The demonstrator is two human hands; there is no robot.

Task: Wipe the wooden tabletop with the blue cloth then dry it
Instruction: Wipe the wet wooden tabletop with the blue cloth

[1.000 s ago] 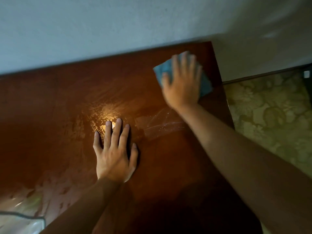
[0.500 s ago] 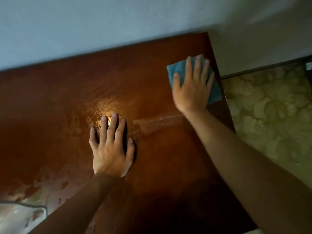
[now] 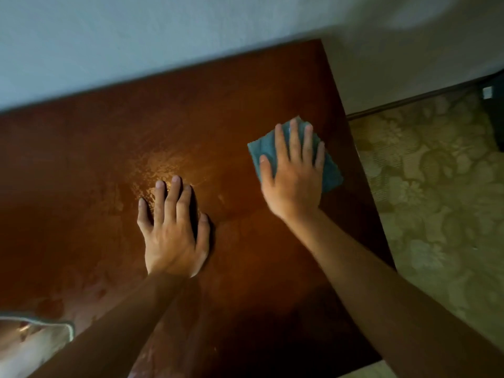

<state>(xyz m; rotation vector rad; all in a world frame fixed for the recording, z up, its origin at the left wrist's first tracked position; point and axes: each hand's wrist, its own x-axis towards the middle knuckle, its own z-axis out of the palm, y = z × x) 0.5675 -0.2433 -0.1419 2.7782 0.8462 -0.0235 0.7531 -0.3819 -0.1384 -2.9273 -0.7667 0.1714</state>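
A glossy dark wooden tabletop [image 3: 81, 173] fills most of the head view, with a bright reflection near its middle. My right hand [image 3: 294, 173] lies flat with straight fingers on a folded blue cloth [image 3: 331, 173] and presses it onto the wood close to the table's right edge. The cloth shows around the fingers and to the right of the palm. My left hand [image 3: 171, 230] rests flat on the bare wood, fingers straight, to the left of the cloth and apart from it.
A pale wall [image 3: 163, 36] runs along the table's far edge. To the right of the table lies floral-patterned floor [image 3: 436, 200]. A pale object with a grey rim [image 3: 35, 342] sits at the lower left corner, partly cut off.
My right hand has slid the blue cloth back toward me along the right side of the table. My left hand has stayed flat in the same place.
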